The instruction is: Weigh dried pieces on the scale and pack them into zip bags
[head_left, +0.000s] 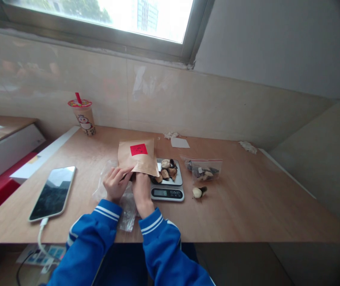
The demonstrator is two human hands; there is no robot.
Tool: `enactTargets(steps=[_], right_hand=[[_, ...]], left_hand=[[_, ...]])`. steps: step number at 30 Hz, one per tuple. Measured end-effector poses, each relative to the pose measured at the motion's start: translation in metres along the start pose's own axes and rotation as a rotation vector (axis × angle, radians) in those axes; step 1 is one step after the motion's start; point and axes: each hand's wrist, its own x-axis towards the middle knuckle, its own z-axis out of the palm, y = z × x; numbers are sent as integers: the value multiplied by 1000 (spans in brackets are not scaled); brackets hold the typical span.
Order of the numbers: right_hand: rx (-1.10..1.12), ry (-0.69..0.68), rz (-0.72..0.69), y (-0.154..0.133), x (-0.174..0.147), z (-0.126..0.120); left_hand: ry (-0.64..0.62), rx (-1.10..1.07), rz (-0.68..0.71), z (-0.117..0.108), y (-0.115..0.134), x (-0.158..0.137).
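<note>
A brown kraft paper bag with a red label lies tilted on the table, its mouth towards me. My left hand grips the bag's near edge at the left. My right hand reaches into the mouth; its fingers are hidden inside. Partly behind the bag, to the right, stands a digital kitchen scale with a lit display. On its plate are several dried mushroom pieces, pale and dark. Clear plastic bags lie under and beside my hands.
Right of the scale are a zip bag with dark pieces and a single pale mushroom piece. A phone charges at the left, near a lidded drink cup. White paper and crumpled tissues lie at the back.
</note>
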Motion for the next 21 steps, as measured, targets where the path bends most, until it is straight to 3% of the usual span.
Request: enactTargets(steps=[5, 10, 13, 21], right_hand=[[203, 115, 8, -10, -37, -43], [384, 183, 80, 5, -54, -67], [381, 100, 6, 9, -56, -63], [266, -274, -178, 1, -77, -42]], left_hand=[[14, 1, -24, -1, 2, 3], [49, -2, -65, 3, 5, 4], [32, 10, -40, 4, 6, 4], [-16, 0, -35, 4, 5, 1]])
